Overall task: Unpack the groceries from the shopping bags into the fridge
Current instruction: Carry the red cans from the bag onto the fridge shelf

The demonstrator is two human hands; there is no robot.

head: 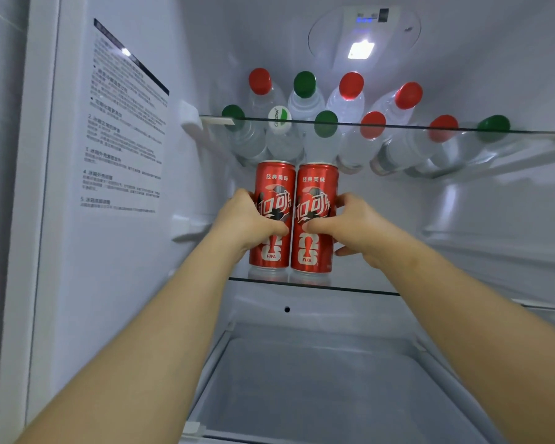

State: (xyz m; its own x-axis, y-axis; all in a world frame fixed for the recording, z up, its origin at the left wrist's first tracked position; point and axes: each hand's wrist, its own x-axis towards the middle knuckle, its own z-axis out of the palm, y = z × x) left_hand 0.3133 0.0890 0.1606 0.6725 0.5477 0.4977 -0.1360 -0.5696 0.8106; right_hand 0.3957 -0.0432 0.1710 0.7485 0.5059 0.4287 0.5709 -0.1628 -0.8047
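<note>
The left hand (247, 225) grips the left can (273, 179) and the right hand (358, 229) grips the right can (316, 184), both upright near the glass shelf (359, 289) front edge, where an uneven release may tip either off.

Head-worn wide view, close, facing straight into the fridge (398, 219)

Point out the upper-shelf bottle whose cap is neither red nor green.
The bottle second from left in the front row: its cap is white with green lettering; all others are plain red or green.
</note>
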